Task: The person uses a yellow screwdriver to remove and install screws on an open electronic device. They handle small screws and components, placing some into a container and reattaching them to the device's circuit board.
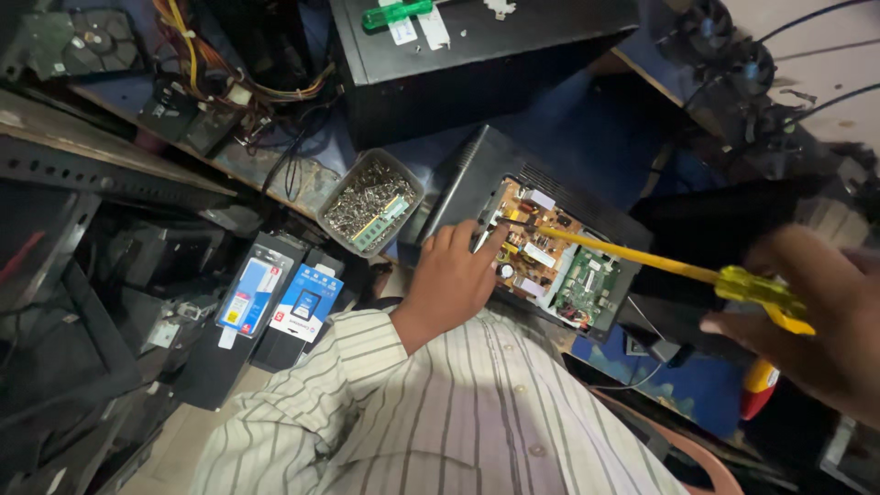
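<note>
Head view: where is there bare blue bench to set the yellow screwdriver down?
Bare blue bench shows between the big black case and the opened device. A smaller patch lies right of the device by the cables. Crowded: the screw tray on its left, fans top right, and the circuit board, where left hand and screwdriver work.

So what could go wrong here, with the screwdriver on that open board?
1. The long yellow screwdriver is held far back by the right hand; its tip sits among parts on the circuit board and might slip and scrape them.
2. The left hand's fingers rest on the bare board close to the tip, so a slip might jab them.
3. The tray of screws sits at the shelf edge beside the case and might get knocked off.
</note>
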